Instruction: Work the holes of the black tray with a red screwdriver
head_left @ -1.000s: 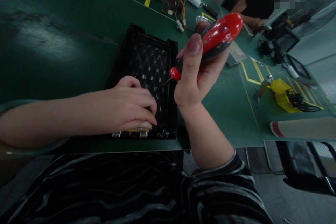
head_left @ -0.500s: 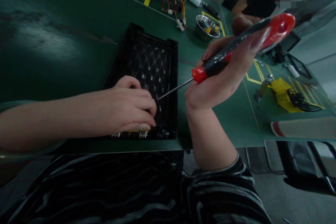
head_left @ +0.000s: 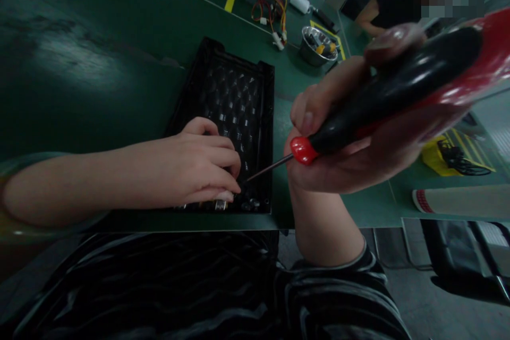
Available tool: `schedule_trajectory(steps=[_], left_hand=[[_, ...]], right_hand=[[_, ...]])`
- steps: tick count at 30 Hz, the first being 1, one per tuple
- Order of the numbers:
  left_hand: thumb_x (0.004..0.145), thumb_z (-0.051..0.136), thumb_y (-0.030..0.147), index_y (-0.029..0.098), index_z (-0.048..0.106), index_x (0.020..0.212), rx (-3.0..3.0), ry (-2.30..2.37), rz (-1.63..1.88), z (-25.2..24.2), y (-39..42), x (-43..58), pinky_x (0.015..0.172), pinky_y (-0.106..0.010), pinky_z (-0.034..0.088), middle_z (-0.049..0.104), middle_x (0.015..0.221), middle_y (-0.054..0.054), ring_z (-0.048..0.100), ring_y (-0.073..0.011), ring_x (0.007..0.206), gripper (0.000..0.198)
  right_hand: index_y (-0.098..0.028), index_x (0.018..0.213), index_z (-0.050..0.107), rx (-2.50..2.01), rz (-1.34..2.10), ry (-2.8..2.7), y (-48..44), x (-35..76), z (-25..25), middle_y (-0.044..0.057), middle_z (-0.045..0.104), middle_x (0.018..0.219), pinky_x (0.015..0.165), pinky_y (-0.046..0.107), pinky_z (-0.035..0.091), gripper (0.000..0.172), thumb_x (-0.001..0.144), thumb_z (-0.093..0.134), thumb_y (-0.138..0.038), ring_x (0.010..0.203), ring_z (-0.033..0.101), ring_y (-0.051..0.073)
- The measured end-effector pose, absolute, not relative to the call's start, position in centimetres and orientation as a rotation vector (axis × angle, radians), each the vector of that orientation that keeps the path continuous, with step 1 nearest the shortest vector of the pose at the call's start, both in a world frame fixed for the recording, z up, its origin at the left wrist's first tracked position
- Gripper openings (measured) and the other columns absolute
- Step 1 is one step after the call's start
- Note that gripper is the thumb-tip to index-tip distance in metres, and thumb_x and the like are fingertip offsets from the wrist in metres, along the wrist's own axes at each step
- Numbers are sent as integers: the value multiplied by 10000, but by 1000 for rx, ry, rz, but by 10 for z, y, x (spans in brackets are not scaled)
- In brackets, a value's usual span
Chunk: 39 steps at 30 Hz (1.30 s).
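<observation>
My right hand (head_left: pixel 378 154) grips a large red-and-black screwdriver (head_left: pixel 382 95), its handle close to the camera. The thin metal shaft slants down to the left, with its tip near the fingertips of my left hand (head_left: pixel 203 167). That hand lies palm down with bent, closed fingers over the near end of a black plastic casing (head_left: pixel 247 85). Under its thumb side shows the edge of a small circuit board with a metal connector (head_left: pixel 221 204). Most of the board is hidden by the hand. Whether the tip touches anything is unclear.
On the green table (head_left: pixel 99 26), a metal bowl (head_left: pixel 308 56) holds small parts behind the casing. Farther back sits a grey box with coloured cables (head_left: pixel 274 5). A yellow holder with black cable (head_left: pixel 438 156) and a pale roll (head_left: pixel 458 199) are right. Another person (head_left: pixel 398 2) sits opposite.
The screwdriver's tip has moved down toward the near edge of the casing, beside my left fingertips. Its handle and my right hand have come closer to the camera. My left hand stays nearly in place.
</observation>
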<state>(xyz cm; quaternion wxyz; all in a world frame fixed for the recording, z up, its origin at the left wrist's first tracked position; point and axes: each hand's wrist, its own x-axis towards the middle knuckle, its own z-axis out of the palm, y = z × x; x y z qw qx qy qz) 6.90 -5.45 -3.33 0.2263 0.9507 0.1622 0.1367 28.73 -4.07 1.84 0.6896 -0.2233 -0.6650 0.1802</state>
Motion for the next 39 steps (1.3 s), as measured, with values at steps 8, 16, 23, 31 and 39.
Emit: schedule_trajectory(steps=[8,16,23,31,39], left_hand=[[1147,496,350,326,802,1045,2723,401,474,-33,-59,70,1150,-397,209,763,1063,49,646,-179,1026,324],[1137,496,286,324,779,1124,2771,368,565,-35,-58,64,1217,-414,156,751,1024,45,618,-183,1051,286],[1124,521,320,329,793,1026,2759,385,533,-36,-58,70,1159,-398,210,767,1039,52,638,-185,1016,289],[1174,446,440,300,806,997,2738,412,552,-34,-61,72,1079,-405,205,787,1039,46,643,-172,1005,426],[1190,371,464,294,820,1043,2788,386,574,-36,-60,73,1058,-393,210,795,1078,37,642,-152,1021,502]], right_hand=[[-282,874,571,-430,683,-1462,-59,263,10,-24,639,1063,439,260,484,303,1072,469,-487,510,516,57],[-337,976,589,-553,782,-1336,-65,263,13,-19,661,1062,617,372,608,254,996,528,-583,517,516,114],[-307,907,606,-477,844,-1337,-72,264,15,-1,647,1075,554,351,525,200,1027,526,-446,563,532,118],[-307,870,585,-389,777,-1553,-67,268,13,-14,654,878,801,398,673,198,1034,519,-395,810,743,210],[-323,944,639,-565,954,-1628,-66,272,4,22,683,878,827,449,718,351,912,625,-672,1025,789,301]])
